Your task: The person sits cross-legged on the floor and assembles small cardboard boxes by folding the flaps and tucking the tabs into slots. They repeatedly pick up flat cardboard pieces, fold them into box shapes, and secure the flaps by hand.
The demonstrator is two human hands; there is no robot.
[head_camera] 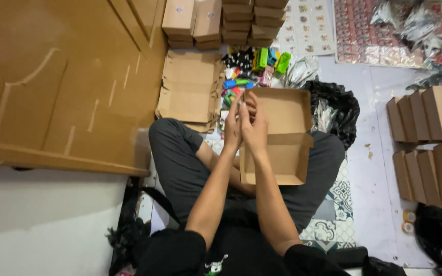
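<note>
An open brown cardboard box (282,138) was gripped at its left wall by both hands, left hand (233,128) and right hand (254,130); flat cardboard (188,87) lay beside it.

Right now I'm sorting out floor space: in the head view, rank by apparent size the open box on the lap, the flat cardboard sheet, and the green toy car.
1. Open box, held at its left edge by both hands.
2. Flat cardboard sheet, slightly smaller but farther away, so unsure.
3. Green toy car, clearly smallest.
</note>
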